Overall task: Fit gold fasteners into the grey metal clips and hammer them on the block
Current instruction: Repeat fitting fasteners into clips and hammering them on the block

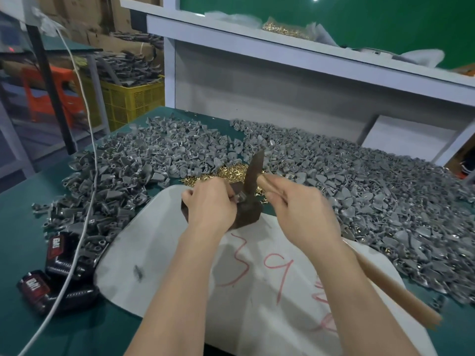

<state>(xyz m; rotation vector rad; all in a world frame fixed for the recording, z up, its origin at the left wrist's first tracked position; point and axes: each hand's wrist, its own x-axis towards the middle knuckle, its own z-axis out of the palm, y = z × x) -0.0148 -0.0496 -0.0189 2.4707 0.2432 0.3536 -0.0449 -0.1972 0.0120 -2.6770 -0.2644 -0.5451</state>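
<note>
A dark metal block (248, 213) sits on a white sheet (164, 253) in the middle of the green table. My left hand (209, 204) pinches a grey clip (240, 199) down on top of the block. My right hand (300, 211) grips the wooden handle (393, 286) of a hammer. The hammer's dark head (253, 170) stands over the clip with its lower end at the clip. Behind the block lies a heap of small gold fasteners (228, 173). Whether a fastener sits in the held clip is hidden.
Large piles of grey clips (144, 160) cover the table left, with more grey clips (385, 191) to the right. Two black battery packs (59, 253) and a white cable (84, 217) lie front left. A shelf (308, 47) carries a bag of gold fasteners (285, 29). Yellow crate (133, 98) stands beyond the table.
</note>
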